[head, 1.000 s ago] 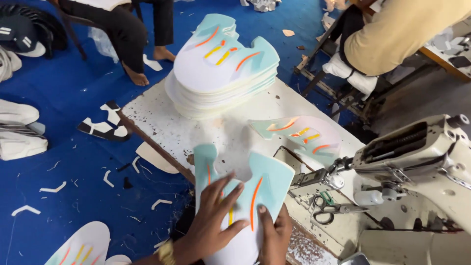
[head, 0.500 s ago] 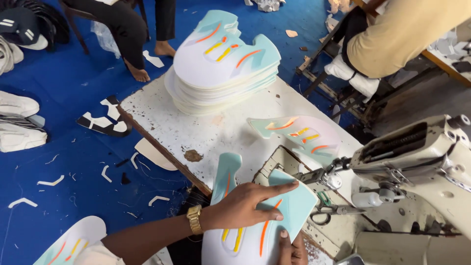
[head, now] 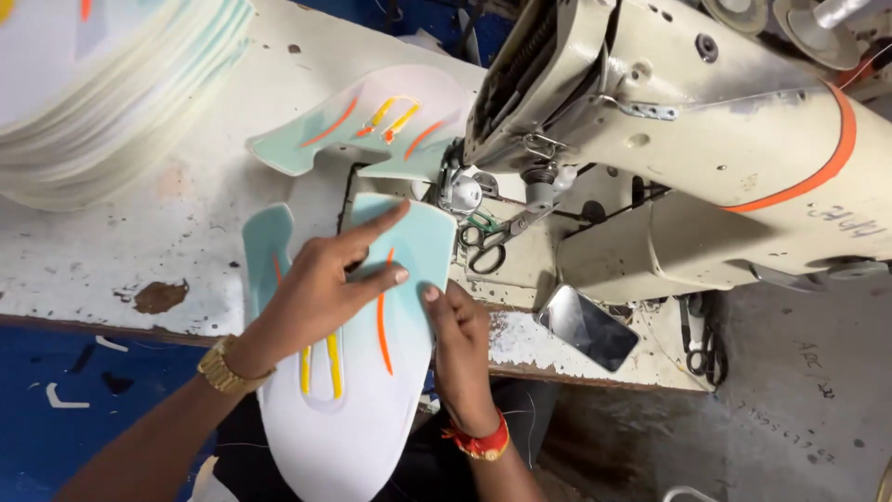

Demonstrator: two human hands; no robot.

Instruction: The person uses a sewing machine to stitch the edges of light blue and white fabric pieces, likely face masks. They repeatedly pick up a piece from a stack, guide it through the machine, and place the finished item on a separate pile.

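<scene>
A white and pale-teal shoe upper piece (head: 358, 409) with orange and yellow stripes lies at the near edge of the sewing table (head: 121, 251). My left hand (head: 325, 284) presses flat on its teal end, fingers spread toward the needle area (head: 465, 191) of the cream sewing machine (head: 706, 139). My right hand (head: 455, 339) grips the piece's right edge, thumb on top. A second similar piece (head: 372, 121) lies just beyond, its end tucked under the machine head.
A tall stack of similar cut pieces (head: 102, 84) sits at the far left of the table. Small scissors (head: 483, 246) lie beside the needle plate. A dark phone (head: 585, 325) rests near the table's front edge. Blue floor (head: 56, 400) shows at lower left.
The view has swung right and closer to the machine. Both hands have slid the striped piece forward so its teal end lies next to the needle area.
</scene>
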